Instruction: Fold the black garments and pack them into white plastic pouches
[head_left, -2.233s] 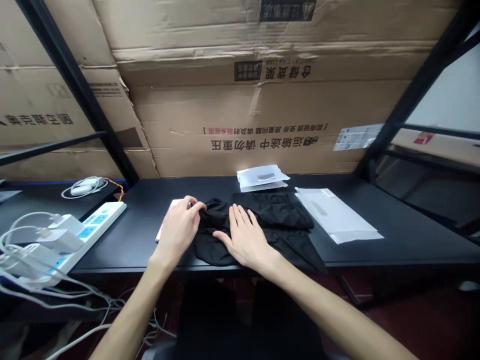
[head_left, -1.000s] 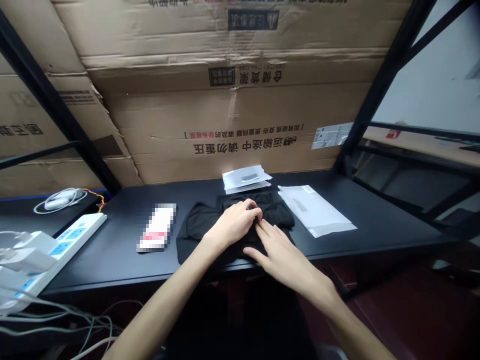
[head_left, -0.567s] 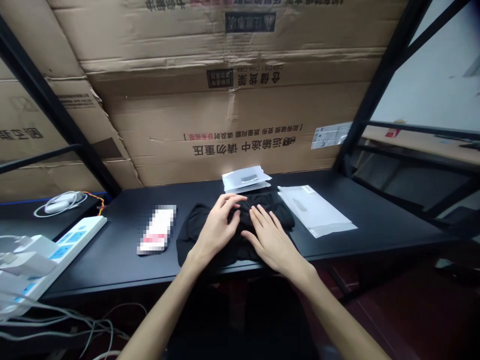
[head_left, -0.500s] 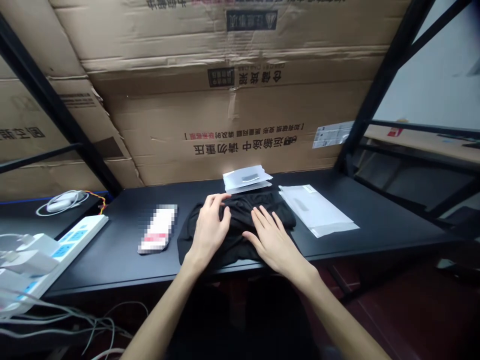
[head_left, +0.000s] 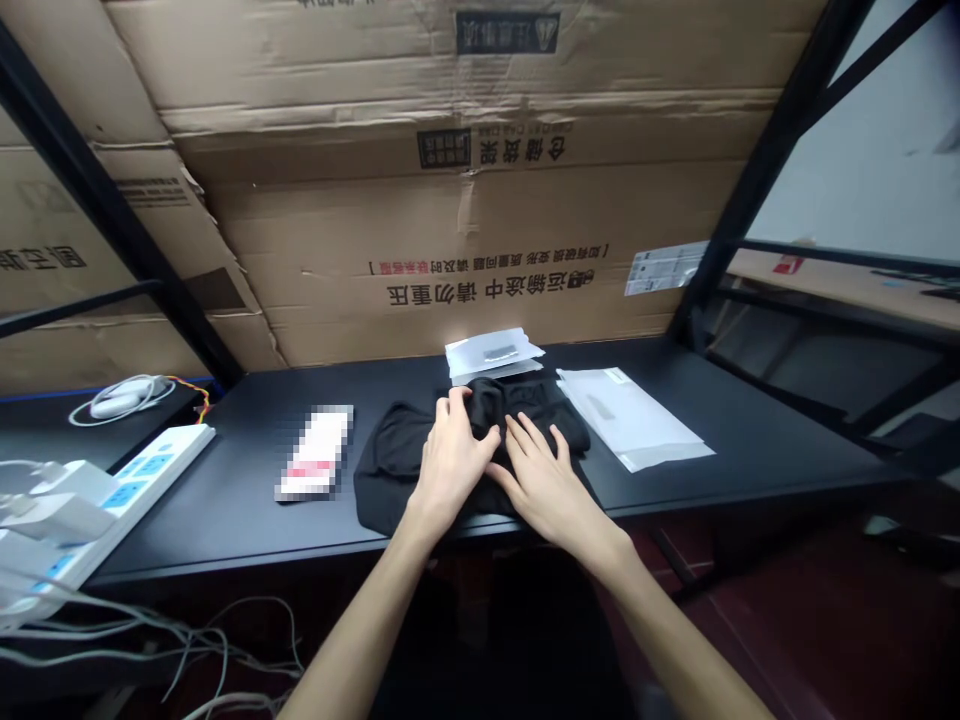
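Observation:
A piece of black cloth (head_left: 394,455), perhaps a garment, lies bunched at the front edge of the black table. My left hand (head_left: 454,455) is on its middle, fingers curved and thumb bent in around a raised fold. Beside it, my right hand (head_left: 544,475) rests flat on the cloth with the fingers spread. The two thumbs come close together. Just behind the cloth sits a folded white plastic bag (head_left: 491,350), and more flat white bags (head_left: 634,420) lie to the right of it.
A phone with a blurred screen (head_left: 319,450) lies left on the table (head_left: 247,450). Farther left are a white power strip (head_left: 142,490) with chargers and loose cables. Large cardboard (head_left: 337,220) stands behind the table, between black metal posts (head_left: 731,200).
My left hand has moved right across the cloth toward my right hand, and a fold has risen between its thumb and fingers. My right hand has hardly moved.

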